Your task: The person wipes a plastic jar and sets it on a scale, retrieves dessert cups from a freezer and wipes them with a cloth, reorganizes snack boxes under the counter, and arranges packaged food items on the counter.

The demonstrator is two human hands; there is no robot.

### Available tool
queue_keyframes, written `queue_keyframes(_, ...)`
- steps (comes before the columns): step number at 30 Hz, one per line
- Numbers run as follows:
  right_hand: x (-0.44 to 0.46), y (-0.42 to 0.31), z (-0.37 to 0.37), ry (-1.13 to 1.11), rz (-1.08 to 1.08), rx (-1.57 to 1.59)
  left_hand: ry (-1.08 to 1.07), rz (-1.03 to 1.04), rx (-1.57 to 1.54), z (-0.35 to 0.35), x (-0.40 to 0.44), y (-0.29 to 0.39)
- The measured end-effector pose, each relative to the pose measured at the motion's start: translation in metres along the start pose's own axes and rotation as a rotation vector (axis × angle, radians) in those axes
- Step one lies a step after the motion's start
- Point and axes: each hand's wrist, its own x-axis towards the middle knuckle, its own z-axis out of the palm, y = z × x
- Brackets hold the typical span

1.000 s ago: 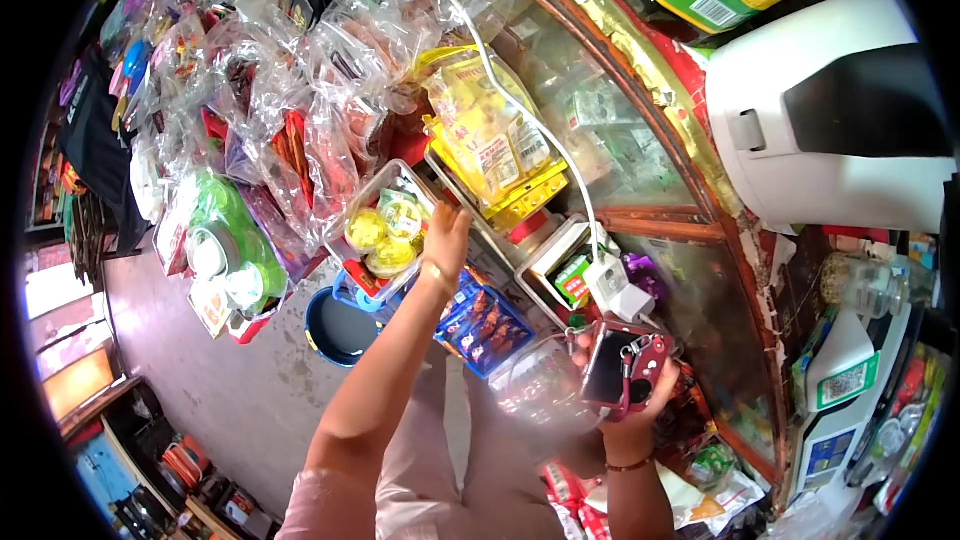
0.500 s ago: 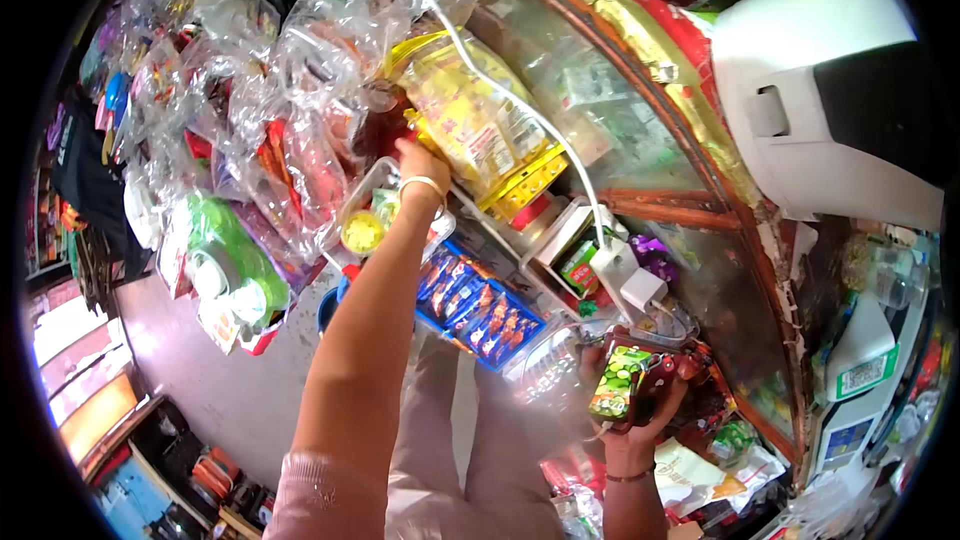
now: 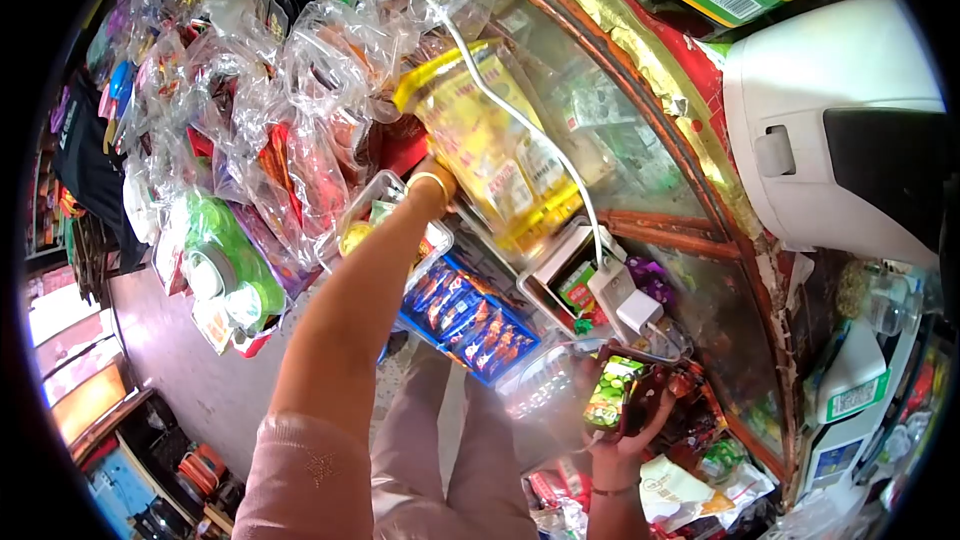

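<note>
My left hand (image 3: 436, 180), with a gold bracelet at the wrist, reaches to the left edge of a yellow snack packet (image 3: 490, 135). Its fingers are hidden by the packet, whose lower end is blurred. Below the wrist sits a clear tub (image 3: 440, 238) with yellow-lidded cups, partly covered by my forearm. My right hand (image 3: 640, 430) is closed around a phone (image 3: 616, 392) in a dark red case, its lit screen showing a green picture. Beside the phone lies a clear plastic container (image 3: 545, 380).
A blue tray (image 3: 470, 320) of small packets lies between my arms. A white cable runs to a power strip (image 3: 612, 290) with a charger. Bagged goods (image 3: 240, 90) fill the upper left. A glass case (image 3: 625, 145) and a white machine (image 3: 820, 140) are on the right.
My left hand has moved up from the tub to the yellow packet, which has shifted and tilted. The phone's screen, dark a second ago, is lit. The camera view has shifted slightly.
</note>
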Motion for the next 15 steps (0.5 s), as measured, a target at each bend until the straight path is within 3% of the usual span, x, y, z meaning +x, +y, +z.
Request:
queue_keyframes(2, 0.002, 0.005, 0.0, 0.0, -0.017, -0.02, -0.162, -0.01, 0.631, 0.012, 0.001, 0.036)
queue_keyframes(6, 0.006, 0.013, -0.003, 0.121, -0.02, 0.044, -0.026, -0.248, 0.154, 0.034, -0.008, 0.055)
queue_keyframes(11, 0.01, 0.023, 0.009, 0.133, -0.01, -0.021, -0.01, -0.242, -0.268, 0.004, -0.028, 0.055)
queue_keyframes(15, 0.011, 0.019, 0.007, 0.096, -0.003, -0.151, 0.219, -0.173, -0.898, -0.046, -0.05, 0.091)
